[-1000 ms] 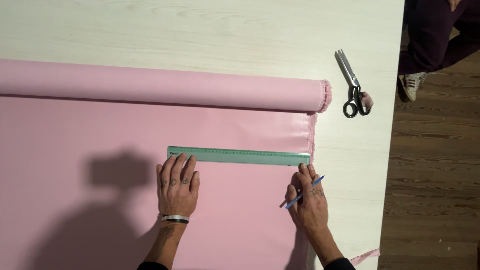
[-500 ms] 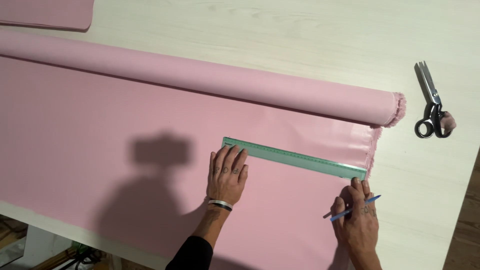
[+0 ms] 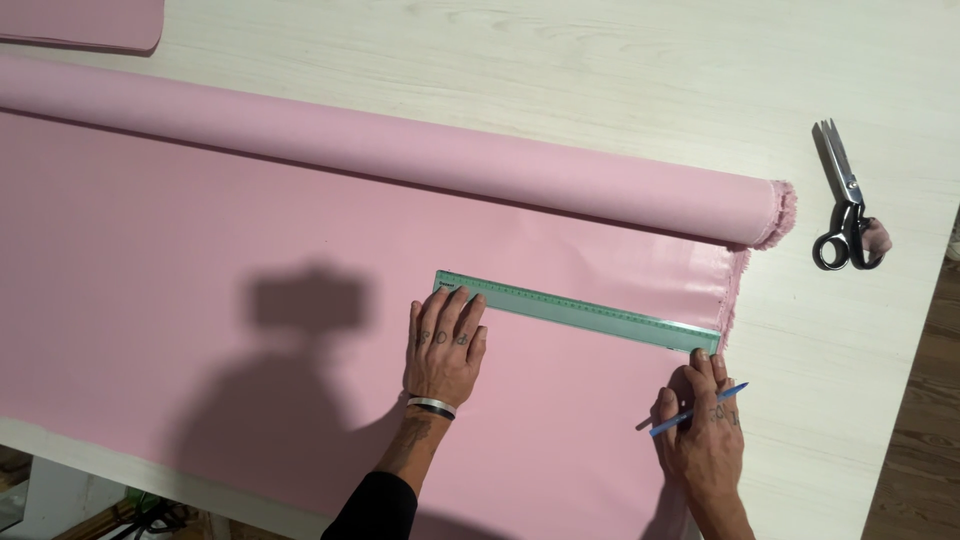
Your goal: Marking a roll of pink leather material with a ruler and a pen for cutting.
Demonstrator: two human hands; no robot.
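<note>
— Pale wood table (image 3: 560, 70) under everything, dark floorboards off its right edge. What do you have laid out on it?

— You have pink fabric (image 3: 200, 300) unrolled toward you from a long roll (image 3: 400, 150) lying across the table, its frayed end at the right. A green ruler (image 3: 580, 312) lies on the flat cloth, running from the middle out to the fabric's frayed right edge.

— How far has the work got?

— The cloth is spread smooth and the ruler is lined up. No drawn line or cut shows on the fabric that I can make out, so the marking looks not yet done. The scissors (image 3: 845, 205) lie untouched on the bare table, well apart to the right.

— And your hands?

— Your left hand (image 3: 445, 350) is spread flat, fingers together, fingertips pressing the ruler's left end. Your right hand (image 3: 705, 435) sits at the ruler's right end, fingertips touching it, with a blue pen (image 3: 695, 411) tucked between the fingers, its tip off the cloth

— Anything else around?

— Another pink piece (image 3: 80, 25) lies at the far left corner
</note>
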